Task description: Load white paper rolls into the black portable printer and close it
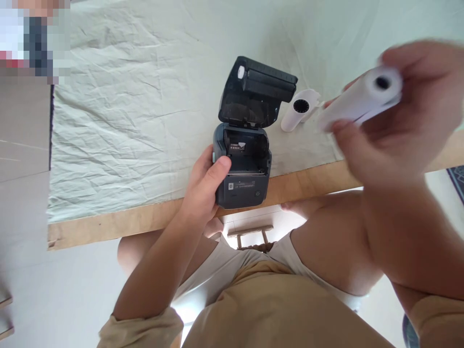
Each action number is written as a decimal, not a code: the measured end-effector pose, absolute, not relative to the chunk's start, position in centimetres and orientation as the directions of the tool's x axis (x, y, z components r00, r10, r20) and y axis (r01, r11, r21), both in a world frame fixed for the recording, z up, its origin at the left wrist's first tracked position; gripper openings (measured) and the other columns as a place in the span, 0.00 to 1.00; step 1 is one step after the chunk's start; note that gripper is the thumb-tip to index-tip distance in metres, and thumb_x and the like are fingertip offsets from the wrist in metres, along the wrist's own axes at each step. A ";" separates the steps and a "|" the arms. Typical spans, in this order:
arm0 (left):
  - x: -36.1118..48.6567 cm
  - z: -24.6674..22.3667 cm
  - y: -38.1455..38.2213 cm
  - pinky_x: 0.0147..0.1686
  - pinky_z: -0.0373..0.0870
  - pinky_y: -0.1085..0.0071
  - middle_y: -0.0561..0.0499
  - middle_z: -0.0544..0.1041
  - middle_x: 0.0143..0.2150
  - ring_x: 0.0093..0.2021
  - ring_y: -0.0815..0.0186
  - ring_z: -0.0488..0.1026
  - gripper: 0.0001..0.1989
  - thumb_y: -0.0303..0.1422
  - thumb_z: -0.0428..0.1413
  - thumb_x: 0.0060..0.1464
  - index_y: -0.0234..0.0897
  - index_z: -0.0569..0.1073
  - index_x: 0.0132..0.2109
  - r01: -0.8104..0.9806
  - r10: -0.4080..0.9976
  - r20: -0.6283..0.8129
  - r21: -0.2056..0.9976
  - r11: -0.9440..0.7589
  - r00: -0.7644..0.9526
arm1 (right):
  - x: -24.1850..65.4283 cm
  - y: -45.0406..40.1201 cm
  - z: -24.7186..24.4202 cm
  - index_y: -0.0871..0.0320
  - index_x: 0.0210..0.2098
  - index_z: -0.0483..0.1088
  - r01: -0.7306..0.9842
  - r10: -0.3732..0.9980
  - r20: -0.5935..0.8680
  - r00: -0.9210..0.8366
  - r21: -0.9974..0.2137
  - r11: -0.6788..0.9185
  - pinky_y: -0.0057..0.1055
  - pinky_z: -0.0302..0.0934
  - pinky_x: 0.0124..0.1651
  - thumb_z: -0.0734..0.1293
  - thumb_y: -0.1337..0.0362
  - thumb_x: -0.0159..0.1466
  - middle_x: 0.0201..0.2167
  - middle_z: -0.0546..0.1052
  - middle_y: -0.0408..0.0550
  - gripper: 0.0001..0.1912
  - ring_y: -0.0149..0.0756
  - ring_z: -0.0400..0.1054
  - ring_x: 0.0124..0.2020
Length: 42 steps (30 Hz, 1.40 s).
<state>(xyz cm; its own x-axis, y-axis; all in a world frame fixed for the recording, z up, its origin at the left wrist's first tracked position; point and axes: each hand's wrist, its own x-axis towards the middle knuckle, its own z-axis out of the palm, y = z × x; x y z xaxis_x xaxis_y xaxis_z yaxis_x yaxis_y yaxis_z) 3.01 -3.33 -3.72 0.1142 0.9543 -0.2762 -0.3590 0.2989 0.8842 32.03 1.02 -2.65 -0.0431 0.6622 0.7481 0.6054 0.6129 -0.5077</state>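
Note:
A dark portable label printer (242,191) is at the table's front edge with its lid (250,96) swung up, so its hollow paper bay shows. My left hand (206,181) grips the printer's left side, the thumb lying on the rim of the bay. Off to the right, my right hand (402,116) is closed around a white paper roll (362,96), held above the table and slightly blurred. The roll's hollow core faces me. Behind it and left, a second white paper roll (292,118) with a dark core lies on the cloth beside the lid.
A pale green wrinkled cloth (137,106) covers the table, whose bare wooden front edge (108,222) runs just above my legs. At the upper left there is a blurred-out patch (32,38). Below the table a wooden stool or rung (250,232) shows between my knees.

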 end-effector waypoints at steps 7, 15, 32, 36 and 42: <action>2.7 -3.8 -3.7 0.34 0.79 0.69 0.49 0.87 0.40 0.41 0.59 0.85 0.19 0.53 0.71 0.64 0.42 0.83 0.44 -0.302 0.976 -0.201 0.928 0.216 0.078 | 22.8 -2.3 -1.6 0.42 0.67 0.73 0.521 0.626 0.656 -0.421 -0.391 0.759 0.36 0.80 0.50 0.62 0.75 0.77 0.55 0.86 0.41 0.26 0.35 0.85 0.54; 2.8 -3.2 -3.6 0.31 0.78 0.71 0.51 0.84 0.37 0.35 0.63 0.82 0.23 0.56 0.73 0.61 0.42 0.84 0.46 -0.314 0.965 -0.244 0.913 0.261 0.092 | 23.4 -1.1 -2.3 0.49 0.51 0.76 0.618 0.730 0.576 -0.367 -0.435 0.654 0.41 0.77 0.41 0.71 0.68 0.72 0.45 0.88 0.42 0.11 0.41 0.83 0.39; 2.7 -3.8 -3.5 0.44 0.87 0.62 0.47 0.89 0.46 0.51 0.51 0.89 0.22 0.55 0.71 0.63 0.41 0.84 0.50 -0.318 0.969 -0.213 0.917 0.242 0.123 | 22.9 -0.1 -3.4 0.50 0.40 0.71 0.527 0.662 0.662 -0.350 -0.445 0.724 0.39 0.72 0.43 0.66 0.77 0.64 0.44 0.90 0.37 0.13 0.37 0.86 0.44; 2.7 -3.6 -3.4 0.51 0.88 0.60 0.47 0.89 0.45 0.58 0.48 0.88 0.20 0.53 0.71 0.63 0.42 0.83 0.46 -0.335 0.970 -0.201 0.912 0.236 0.135 | 22.7 -1.1 -3.1 0.50 0.37 0.67 0.516 0.553 0.773 -0.311 -0.352 0.781 0.39 0.68 0.41 0.70 0.77 0.65 0.44 0.90 0.35 0.14 0.33 0.85 0.41; 2.9 -3.5 -3.5 0.51 0.87 0.59 0.46 0.88 0.46 0.58 0.47 0.87 0.20 0.54 0.71 0.63 0.43 0.83 0.48 -0.350 0.969 -0.217 0.904 0.244 0.116 | 22.4 -2.9 -3.6 0.49 0.37 0.67 0.516 0.512 0.780 -0.360 -0.291 0.806 0.41 0.64 0.38 0.69 0.77 0.69 0.38 0.87 0.36 0.15 0.36 0.81 0.37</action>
<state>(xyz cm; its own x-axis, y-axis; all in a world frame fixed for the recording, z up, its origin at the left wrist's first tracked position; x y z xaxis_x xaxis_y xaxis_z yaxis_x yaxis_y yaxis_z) 2.88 -3.49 -3.50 0.1163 0.9692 -0.2169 -0.3501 0.2444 0.9043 22.39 -2.93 -3.58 -0.3595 0.5119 0.7802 0.5164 0.8056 -0.2906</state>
